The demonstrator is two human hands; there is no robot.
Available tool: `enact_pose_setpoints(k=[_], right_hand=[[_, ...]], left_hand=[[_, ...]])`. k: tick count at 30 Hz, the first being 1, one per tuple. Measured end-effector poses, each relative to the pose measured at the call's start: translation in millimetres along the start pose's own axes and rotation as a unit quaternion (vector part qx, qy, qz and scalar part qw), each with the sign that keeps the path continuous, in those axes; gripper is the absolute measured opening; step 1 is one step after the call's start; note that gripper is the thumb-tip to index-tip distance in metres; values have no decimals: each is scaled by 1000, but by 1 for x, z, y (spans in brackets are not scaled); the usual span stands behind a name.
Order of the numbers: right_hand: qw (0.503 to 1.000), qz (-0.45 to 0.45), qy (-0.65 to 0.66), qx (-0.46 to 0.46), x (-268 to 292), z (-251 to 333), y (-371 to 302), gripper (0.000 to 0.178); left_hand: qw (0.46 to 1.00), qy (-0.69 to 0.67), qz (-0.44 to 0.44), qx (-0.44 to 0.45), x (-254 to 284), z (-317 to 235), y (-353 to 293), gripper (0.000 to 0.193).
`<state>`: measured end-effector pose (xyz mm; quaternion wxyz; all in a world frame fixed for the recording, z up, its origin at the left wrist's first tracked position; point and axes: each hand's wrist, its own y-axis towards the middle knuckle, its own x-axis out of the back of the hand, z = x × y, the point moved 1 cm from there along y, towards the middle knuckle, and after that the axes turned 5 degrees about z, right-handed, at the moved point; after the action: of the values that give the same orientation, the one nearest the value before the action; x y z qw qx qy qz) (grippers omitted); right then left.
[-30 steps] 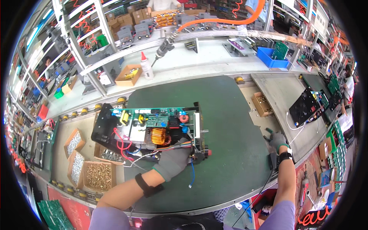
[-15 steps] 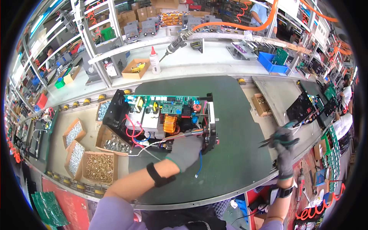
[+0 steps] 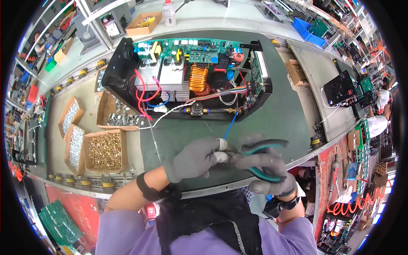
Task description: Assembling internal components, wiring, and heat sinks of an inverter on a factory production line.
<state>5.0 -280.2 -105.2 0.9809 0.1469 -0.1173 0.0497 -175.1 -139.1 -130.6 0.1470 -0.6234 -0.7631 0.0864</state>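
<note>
My gloved left hand (image 3: 193, 158) pinches the lower end of a thin blue wire (image 3: 230, 126). The wire runs down from the front edge of an open black electronics chassis (image 3: 118, 70). In my gloved right hand (image 3: 276, 163) is a pair of pliers with black and teal handles (image 3: 264, 145). Its jaws meet my left fingertips, and the wire's tip is hidden there. Inside the chassis are a green circuit board (image 3: 204, 56), a copper coil (image 3: 198, 79), silver heat sinks (image 3: 172, 72) and a multicoloured wire bundle (image 3: 231, 90). Red wires (image 3: 138, 91) loop at its left.
Cardboard boxes of brass screws (image 3: 105, 151), silver screws (image 3: 76, 146) and metal clips (image 3: 121, 117) stand left of the green work mat (image 3: 178, 131). Another small box (image 3: 297, 72) is at the right. A second black unit (image 3: 339, 89) lies farther right. The bench's metal edge (image 3: 221, 188) is close to me.
My left hand has moved from the chassis to the blue wire's end. My right hand has brought the pliers in from the right to meet it. The view has tilted downward.
</note>
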Motion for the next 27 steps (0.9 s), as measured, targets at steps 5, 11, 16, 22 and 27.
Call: enact_pose_setpoints(k=[5, 11, 16, 22, 27], right_hand=[[996, 21, -84, 11, 26, 42, -5, 45], [932, -176, -309, 74, -10, 35, 22, 46], [909, -160, -367, 112, -20, -26, 37, 51], [865, -157, -455, 145, -28, -53, 39, 51], [862, -129, -481, 95, -33, -69, 24, 48]], left_hand=[[998, -45, 50, -10, -2, 11, 5, 36], [924, 322, -54, -200, -27, 30, 14, 36], [893, 406, -151, -120, -6, 0, 0, 26], [749, 514, -330, -255, 40, 9, 36, 22], [760, 521, -312, -231, 51, 29, 55, 19]])
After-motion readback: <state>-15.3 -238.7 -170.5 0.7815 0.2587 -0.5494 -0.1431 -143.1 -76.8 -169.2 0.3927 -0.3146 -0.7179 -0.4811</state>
